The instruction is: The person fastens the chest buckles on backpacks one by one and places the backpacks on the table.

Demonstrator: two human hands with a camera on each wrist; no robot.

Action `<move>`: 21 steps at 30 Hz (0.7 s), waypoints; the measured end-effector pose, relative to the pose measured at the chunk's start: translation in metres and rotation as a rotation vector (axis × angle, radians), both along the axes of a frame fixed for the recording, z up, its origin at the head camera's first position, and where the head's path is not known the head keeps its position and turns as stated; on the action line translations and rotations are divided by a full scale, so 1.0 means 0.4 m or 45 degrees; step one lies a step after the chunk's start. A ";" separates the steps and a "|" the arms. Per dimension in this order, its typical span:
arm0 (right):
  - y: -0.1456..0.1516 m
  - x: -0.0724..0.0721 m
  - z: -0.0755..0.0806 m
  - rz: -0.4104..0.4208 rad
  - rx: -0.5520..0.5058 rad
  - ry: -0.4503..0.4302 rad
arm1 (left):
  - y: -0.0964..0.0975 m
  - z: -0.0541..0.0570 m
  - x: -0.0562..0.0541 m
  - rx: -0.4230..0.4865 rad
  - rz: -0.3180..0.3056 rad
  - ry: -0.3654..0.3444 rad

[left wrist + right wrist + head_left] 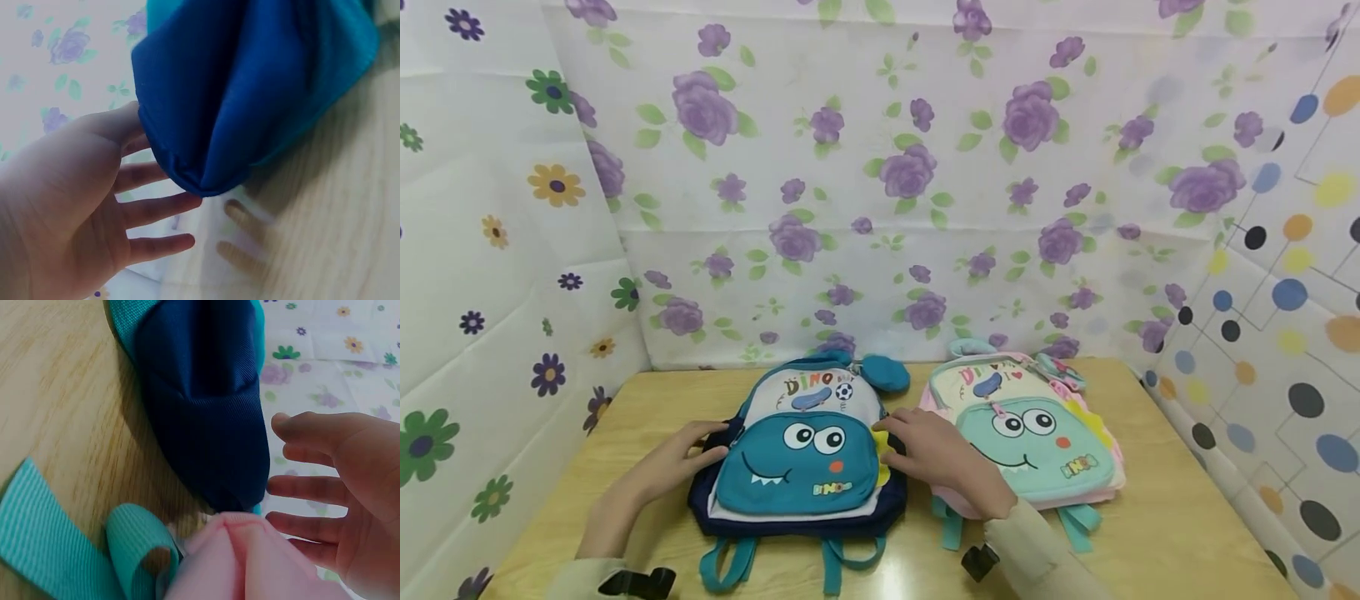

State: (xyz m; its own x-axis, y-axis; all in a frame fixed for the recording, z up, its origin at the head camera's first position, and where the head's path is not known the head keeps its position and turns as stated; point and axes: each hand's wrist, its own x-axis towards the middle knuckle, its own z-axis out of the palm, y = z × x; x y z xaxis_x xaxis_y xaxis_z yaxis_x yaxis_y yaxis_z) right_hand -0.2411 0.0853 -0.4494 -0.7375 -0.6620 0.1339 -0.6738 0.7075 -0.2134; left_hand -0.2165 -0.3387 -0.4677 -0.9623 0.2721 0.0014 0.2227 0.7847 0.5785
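Observation:
A blue dinosaur backpack (797, 479) lies on the table, its printed front up and its straps toward me. My left hand (673, 458) is at its left side, fingertips right at the edge. In the left wrist view the fingers of that hand (81, 200) are spread and nearly straight beside the navy side (206, 94). At the opposite side is my right hand (936, 450), which overlaps the mint and pink backpack (1037, 450) in the head view. The right wrist view has that hand (350, 494) with extended fingers close to the navy fabric (200, 419).
The wooden table (1180, 533) carries both backpacks side by side. A round blue pouch (885, 373) hangs at the blue one's top. Teal straps (1078, 525) stick out below the pink one. Flowered cloth (865, 183) stands behind, with patterned cloth at both sides.

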 end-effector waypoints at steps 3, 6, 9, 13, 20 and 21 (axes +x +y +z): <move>-0.016 -0.003 0.002 0.007 0.008 -0.045 | -0.006 -0.010 0.003 0.009 0.021 -0.073; -0.029 -0.008 -0.005 0.008 0.042 -0.073 | -0.011 -0.022 0.007 0.003 0.046 -0.150; -0.040 -0.011 -0.018 0.015 0.081 -0.080 | -0.015 -0.035 0.010 -0.012 0.071 -0.210; -0.050 -0.014 -0.027 0.010 0.108 -0.082 | -0.018 -0.047 0.010 -0.018 0.114 -0.205; -0.044 -0.008 -0.020 -0.045 0.125 -0.126 | 0.003 -0.035 -0.010 -0.003 0.122 -0.147; -0.041 -0.007 -0.019 -0.051 0.122 -0.131 | 0.008 -0.031 -0.013 0.001 0.120 -0.145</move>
State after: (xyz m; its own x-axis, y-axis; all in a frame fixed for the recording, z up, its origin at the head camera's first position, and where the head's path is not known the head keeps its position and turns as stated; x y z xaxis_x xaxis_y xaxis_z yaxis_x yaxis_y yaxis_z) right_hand -0.2439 0.0691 -0.4571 -0.7700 -0.6380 -0.0061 -0.6228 0.7537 -0.2100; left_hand -0.2217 -0.3357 -0.4799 -0.9775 0.1805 -0.1088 0.0811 0.7987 0.5963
